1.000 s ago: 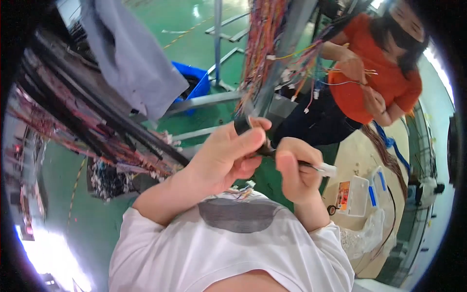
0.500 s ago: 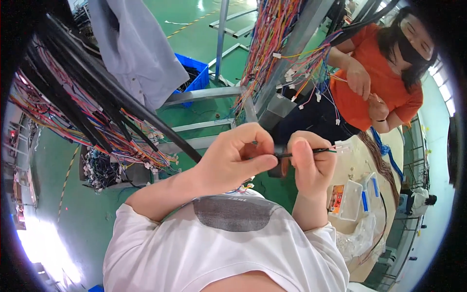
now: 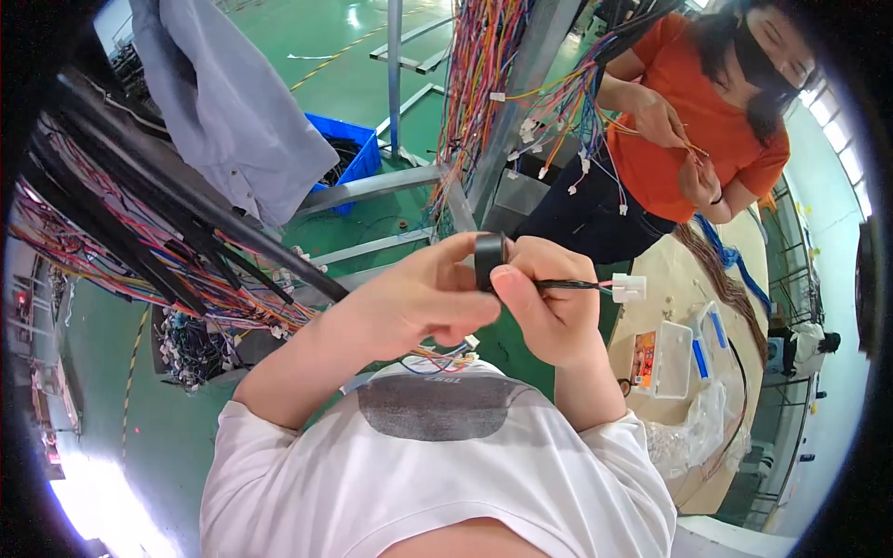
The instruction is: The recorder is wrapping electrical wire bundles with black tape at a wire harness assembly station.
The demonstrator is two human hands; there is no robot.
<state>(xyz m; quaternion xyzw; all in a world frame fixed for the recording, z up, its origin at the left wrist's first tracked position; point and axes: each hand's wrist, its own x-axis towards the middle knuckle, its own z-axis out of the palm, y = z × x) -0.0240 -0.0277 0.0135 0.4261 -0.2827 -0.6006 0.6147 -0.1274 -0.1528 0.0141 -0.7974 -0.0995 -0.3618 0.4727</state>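
In front of my chest, both hands meet. My left hand point(image 3: 419, 293) is closed at a roll of black tape point(image 3: 489, 262), its fingers curled against the roll's side. Close beside it, my right hand point(image 3: 553, 302) pinches a thin bundle of wires point(image 3: 567, 284) wrapped in black. Out past the right fingers, the bundle ends in a white plastic connector point(image 3: 630, 288), with short coloured strands showing just before it. Where tape and wires meet is hidden by my fingers. Loose coloured wires point(image 3: 437, 357) hang below my left hand.
Black-sleeved cables point(image 3: 121, 214) hang at left, beside a grey cloth point(image 3: 219, 102). A metal frame point(image 3: 381, 191) carries coloured wires point(image 3: 484, 74). A co-worker in orange point(image 3: 651, 158) handles wires at far right. A table point(image 3: 651, 256) holds a clear plastic box point(image 3: 668, 358). Behind stands a blue bin point(image 3: 358, 158).
The tape roll has risen from beneath my hands to between them. My right hand has moved left, and the connector now shows clearly. The view has shifted slightly.
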